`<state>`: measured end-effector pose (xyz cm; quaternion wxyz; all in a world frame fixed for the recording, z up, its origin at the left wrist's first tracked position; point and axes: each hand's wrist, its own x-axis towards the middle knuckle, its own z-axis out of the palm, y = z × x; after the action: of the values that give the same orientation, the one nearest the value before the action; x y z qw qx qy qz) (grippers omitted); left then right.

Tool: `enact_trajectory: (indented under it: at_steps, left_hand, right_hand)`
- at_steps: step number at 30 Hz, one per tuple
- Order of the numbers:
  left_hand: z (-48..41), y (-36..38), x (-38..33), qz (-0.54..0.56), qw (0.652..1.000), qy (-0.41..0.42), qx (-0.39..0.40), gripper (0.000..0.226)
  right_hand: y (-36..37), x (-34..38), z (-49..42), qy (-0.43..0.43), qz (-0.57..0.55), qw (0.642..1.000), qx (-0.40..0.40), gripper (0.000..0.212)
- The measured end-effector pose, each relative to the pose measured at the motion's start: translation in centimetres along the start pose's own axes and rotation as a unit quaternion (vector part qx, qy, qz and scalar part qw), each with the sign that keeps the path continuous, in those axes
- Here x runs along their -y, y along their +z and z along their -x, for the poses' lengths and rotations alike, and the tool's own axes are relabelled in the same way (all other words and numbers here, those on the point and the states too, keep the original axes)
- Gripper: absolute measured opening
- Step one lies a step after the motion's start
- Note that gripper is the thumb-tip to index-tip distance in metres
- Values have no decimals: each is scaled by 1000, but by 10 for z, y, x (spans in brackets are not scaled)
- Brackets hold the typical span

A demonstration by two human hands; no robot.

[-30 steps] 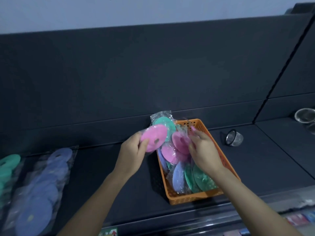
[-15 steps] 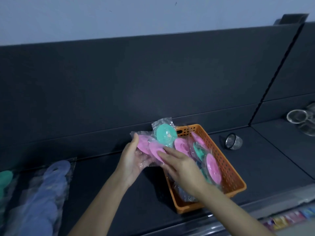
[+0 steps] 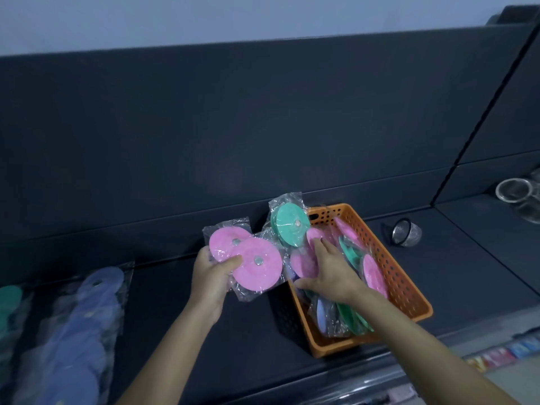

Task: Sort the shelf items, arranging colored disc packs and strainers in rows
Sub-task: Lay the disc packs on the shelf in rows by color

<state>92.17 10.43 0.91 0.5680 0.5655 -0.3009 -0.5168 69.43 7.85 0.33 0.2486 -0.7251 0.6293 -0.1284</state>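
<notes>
No readable text, labels or numbers anywhere on packs, basket or shelf.

At the shelf's (image 3: 292, 340) left end, the green disc packs (image 3: 10, 302) are cut by the picture's edge and the blue row (image 3: 84, 325) is blurred. The right hand (image 3: 330, 276) hides packs in the orange basket (image 3: 403, 282); the far-right strainers (image 3: 518, 194) are indistinct.

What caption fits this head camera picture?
Left hand holds two pink disc packs; right hand reaches into orange basket.
</notes>
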Motion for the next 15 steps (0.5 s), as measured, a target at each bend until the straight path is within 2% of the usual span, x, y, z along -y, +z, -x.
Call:
enact_trajectory:
  at_steps: [2,3,6,8,10,15]
  left_hand:
    - [-1,-2,2,-2,1000,-3,2,32]
    - [0,-3,2,-3,1000,-4,4,33]
    - [1,-8,3,3,1000,-4,6,35]
    - [2,-11,3,13,1000,-2,7,31]
    - [3,-12,3,18,1000,2,5,31]
    - [8,-11,2,21,1000,4,-3,29]
  right_hand:
    - [0,0,-4,11,12,1000,6,97]
    - [-1,0,-6,10,17,1000,6,85]
    - [-10,3,-7,-1,32,999,10,29]
    - [-17,2,-8,-3,34,999,-15,12]
    - [-23,2,-7,6,38,998,-46,7]
    - [-17,5,-1,15,8,997,-69,42]
